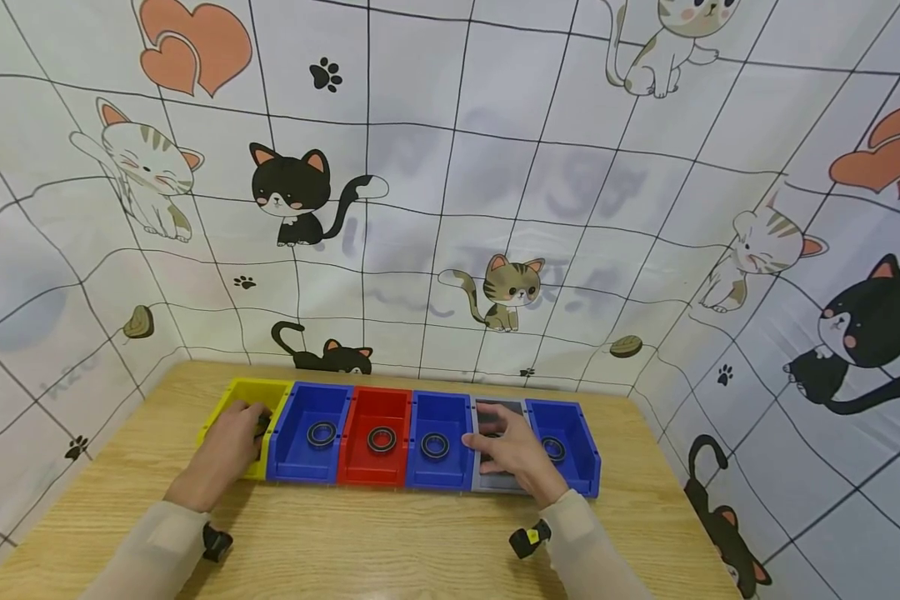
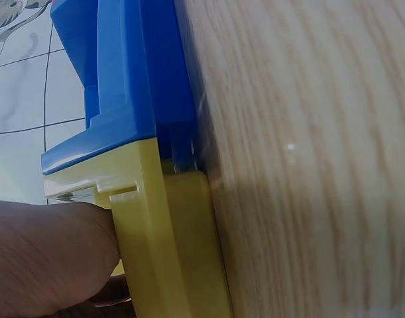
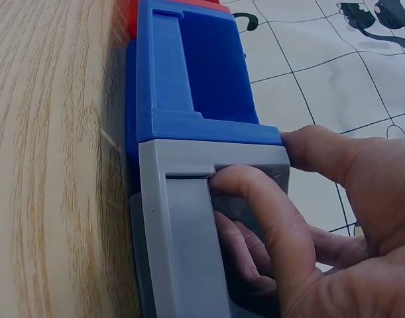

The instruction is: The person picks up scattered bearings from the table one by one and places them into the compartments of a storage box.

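Observation:
My left hand [image 1: 225, 442] reaches into the yellow bin [image 1: 253, 388] at the left end of a row of bins. Its fingers pinch a dark ring-shaped piece [image 1: 262, 423], mostly covered by the hand. In the left wrist view, the hand [image 2: 50, 258] hangs over the bin's front wall, fingertips hidden. Over the grey bin [image 1: 501, 482] is my right hand [image 1: 513, 450], thumb and fingers spread apart. Seen from the right wrist, some fingers [image 3: 245, 255] dip inside that bin. A dark bearing [image 1: 494, 434] shows partly beneath this hand.
Bearings lie flat in the neighbouring bins: one bearing [image 1: 321, 434] in the left blue bin, another [image 1: 381, 440] in the red bin [image 1: 375, 400], others [image 1: 435, 446] [image 1: 552, 450] in the remaining blue bins. The wooden table [image 1: 375, 542] meets a cat-printed curtain [image 1: 420, 208] behind.

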The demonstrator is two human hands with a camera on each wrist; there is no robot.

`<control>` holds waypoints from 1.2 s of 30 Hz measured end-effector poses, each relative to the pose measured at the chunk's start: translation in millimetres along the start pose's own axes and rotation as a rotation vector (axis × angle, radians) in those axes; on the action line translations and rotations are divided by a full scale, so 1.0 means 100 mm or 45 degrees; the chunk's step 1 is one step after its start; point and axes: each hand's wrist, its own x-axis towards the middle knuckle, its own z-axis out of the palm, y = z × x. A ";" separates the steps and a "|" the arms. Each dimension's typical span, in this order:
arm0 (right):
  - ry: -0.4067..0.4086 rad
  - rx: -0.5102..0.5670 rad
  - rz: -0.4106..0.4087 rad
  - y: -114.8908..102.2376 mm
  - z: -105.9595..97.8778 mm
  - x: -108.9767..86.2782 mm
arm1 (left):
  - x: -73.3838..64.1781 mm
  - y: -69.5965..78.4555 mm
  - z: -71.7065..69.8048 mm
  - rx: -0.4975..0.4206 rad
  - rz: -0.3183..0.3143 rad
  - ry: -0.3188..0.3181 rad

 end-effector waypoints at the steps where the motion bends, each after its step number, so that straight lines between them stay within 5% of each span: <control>1: 0.000 0.001 0.001 0.00 0.00 0.00 | 0.00 0.00 0.00 -0.001 0.003 0.002; 23: 0.009 0.002 -0.004 -0.03 0.02 0.04 | -0.11 0.06 -0.14 -0.050 0.009 0.067; 36: 0.059 -0.057 -0.051 0.01 0.03 -0.05 | -0.42 0.28 -0.26 -0.001 0.034 0.155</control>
